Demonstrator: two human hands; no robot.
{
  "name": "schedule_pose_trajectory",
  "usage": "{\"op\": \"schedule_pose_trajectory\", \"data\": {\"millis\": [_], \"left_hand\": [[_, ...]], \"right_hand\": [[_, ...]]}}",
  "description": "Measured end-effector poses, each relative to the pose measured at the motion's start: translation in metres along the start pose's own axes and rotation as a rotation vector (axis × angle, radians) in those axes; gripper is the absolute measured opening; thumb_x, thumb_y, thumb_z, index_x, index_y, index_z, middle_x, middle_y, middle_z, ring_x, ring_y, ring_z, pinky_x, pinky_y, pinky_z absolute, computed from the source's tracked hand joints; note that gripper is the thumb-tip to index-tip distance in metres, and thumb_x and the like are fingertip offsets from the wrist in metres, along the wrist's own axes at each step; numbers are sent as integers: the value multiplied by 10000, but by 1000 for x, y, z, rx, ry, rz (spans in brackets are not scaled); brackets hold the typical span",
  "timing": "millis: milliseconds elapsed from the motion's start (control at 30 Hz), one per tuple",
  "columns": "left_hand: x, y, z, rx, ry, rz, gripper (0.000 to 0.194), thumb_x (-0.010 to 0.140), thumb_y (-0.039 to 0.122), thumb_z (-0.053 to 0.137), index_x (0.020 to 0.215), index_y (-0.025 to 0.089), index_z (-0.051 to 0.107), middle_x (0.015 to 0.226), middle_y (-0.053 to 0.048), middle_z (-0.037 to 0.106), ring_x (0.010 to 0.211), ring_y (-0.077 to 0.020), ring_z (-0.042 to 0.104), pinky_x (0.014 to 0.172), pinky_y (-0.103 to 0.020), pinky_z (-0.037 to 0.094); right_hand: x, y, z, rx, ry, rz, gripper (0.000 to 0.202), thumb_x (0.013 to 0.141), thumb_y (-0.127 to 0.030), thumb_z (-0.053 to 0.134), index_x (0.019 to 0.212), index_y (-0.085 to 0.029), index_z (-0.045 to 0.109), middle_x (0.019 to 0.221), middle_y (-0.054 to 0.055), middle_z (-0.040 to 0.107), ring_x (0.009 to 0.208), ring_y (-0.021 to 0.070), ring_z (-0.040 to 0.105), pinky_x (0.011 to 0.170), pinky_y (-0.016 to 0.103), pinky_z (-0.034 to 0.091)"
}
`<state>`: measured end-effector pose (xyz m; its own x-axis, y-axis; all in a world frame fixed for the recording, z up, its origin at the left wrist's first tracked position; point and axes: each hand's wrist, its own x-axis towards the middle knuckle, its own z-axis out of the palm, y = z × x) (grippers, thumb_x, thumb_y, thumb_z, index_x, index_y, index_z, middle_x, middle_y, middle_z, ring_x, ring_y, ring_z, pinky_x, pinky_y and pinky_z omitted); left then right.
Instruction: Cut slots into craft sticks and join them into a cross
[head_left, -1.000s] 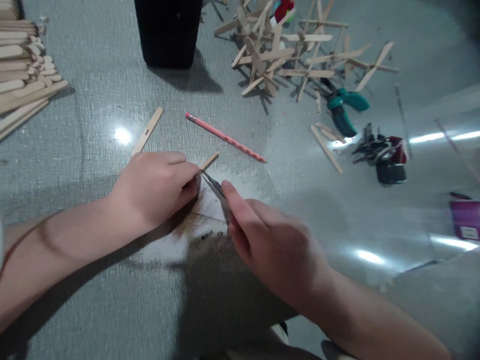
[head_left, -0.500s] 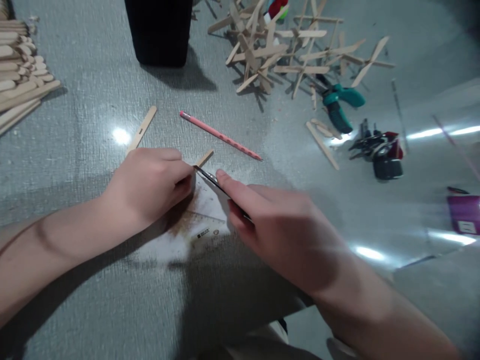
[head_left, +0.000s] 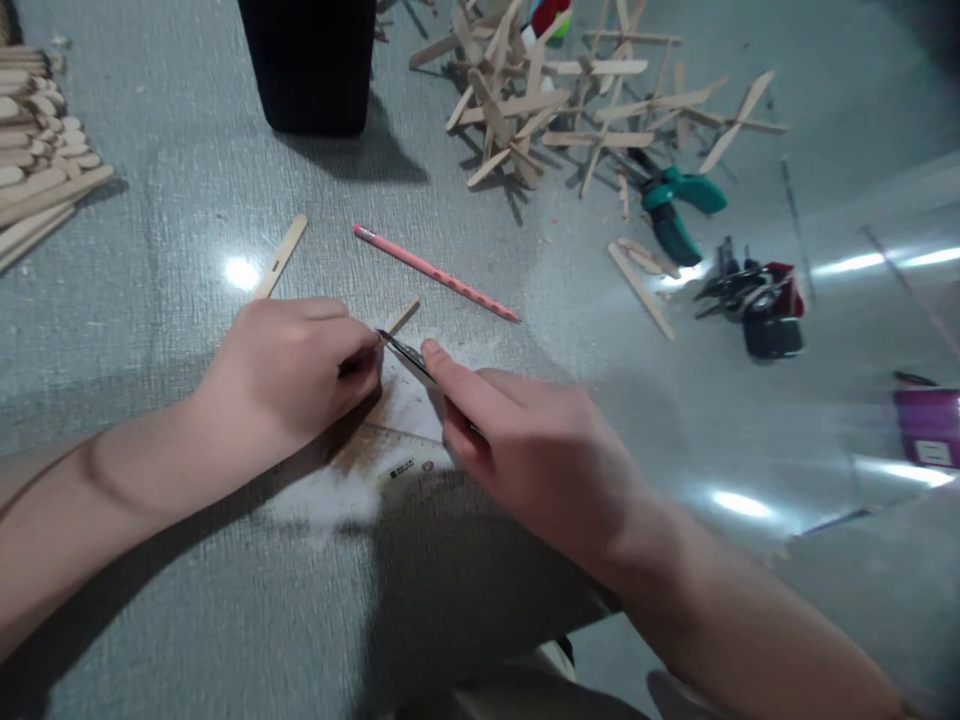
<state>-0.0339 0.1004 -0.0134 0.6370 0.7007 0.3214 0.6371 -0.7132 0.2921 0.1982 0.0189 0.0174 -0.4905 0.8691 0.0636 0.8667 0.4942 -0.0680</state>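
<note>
My left hand [head_left: 292, 365] is closed on a wooden craft stick [head_left: 405, 317], whose far end sticks out beyond the fingers. My right hand [head_left: 517, 425] grips a slim, dark, knife-like metal tool [head_left: 409, 354]; its kind is not clear. The index finger lies along its top, and the narrow tip meets the stick beside my left fingertips. Beneath the hands lies a clear ruler [head_left: 405, 440] with brownish dust around it. Another craft stick [head_left: 288, 245], with a small slot, lies beyond my left hand. A pink pencil [head_left: 439, 275] rests ahead of both hands.
A black container [head_left: 311, 75] stands at the back. Craft sticks [head_left: 45, 150] are heaped at the far left. Crossed-stick assemblies [head_left: 517, 110] cover the back right, near teal-handled pliers [head_left: 679, 210], loose stick pieces [head_left: 641, 285] and a dark clustered object [head_left: 765, 310]. A purple item [head_left: 926, 425] sits far right.
The tool and my right hand have shifted slightly left, with my left hand still closed on the stick. The whole view has also drifted a little.
</note>
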Motion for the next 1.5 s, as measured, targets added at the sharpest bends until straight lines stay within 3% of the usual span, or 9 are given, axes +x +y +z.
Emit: {"op": "schedule_pose_trajectory", "data": {"millis": [233,333,433,567,900,1067,1200,1500], "left_hand": [[1,-2,-1,-1,-33,-19,309,964,231,596,675,215,701,625,10,627,580,-139,558,529,-298,330],[3,-4,-4,-78,-81,-48,292,969,260,595,708,216,720,635,21,633,577,-132,556,536,-290,347],[5,-4,-6,-131,-115,-70,268,964,265,602,745,213,747,649,21,649,584,-126,559,554,-285,369],[4,-2,-3,-68,-77,-57,298,946,251,595,674,216,711,637,14,641,591,-131,563,546,-290,351],[4,0,-2,2,-36,76,342,980,231,574,652,202,666,612,11,566,581,-127,483,535,-300,284],[5,-1,0,26,-49,78,344,962,229,555,640,212,674,587,8,575,565,-138,494,520,-301,293],[5,-5,2,-15,-58,33,297,927,219,570,664,224,710,605,15,625,562,-134,532,518,-292,312],[5,-7,-2,-81,-60,-12,253,933,248,602,692,227,679,620,41,608,580,-118,533,566,-304,317]], "right_hand": [[0,-4,9,-85,65,-17,508,968,-74,555,1461,-79,675,702,-1,663,496,134,512,483,317,301],[2,-1,12,-1,55,-18,470,1020,-105,537,1470,-96,671,742,8,690,552,136,561,503,317,312],[2,-1,10,33,32,-6,475,1029,-111,521,1479,-124,671,751,11,698,576,138,571,509,312,305],[2,-8,2,-95,50,-2,505,983,-81,544,1466,-121,686,671,-3,617,505,137,479,491,315,266],[16,-10,-24,-50,-149,70,500,1008,-146,549,1493,-177,669,696,39,677,515,163,514,533,333,239],[19,-2,-20,67,-298,114,528,1030,-187,553,1556,-215,599,864,56,770,663,186,631,563,311,309],[10,1,-2,76,-231,116,550,1040,-188,501,1587,-204,557,905,48,766,694,171,633,582,295,349],[0,1,18,1,-92,48,524,1073,-172,488,1591,-178,565,827,40,712,617,145,538,540,305,263]]}}
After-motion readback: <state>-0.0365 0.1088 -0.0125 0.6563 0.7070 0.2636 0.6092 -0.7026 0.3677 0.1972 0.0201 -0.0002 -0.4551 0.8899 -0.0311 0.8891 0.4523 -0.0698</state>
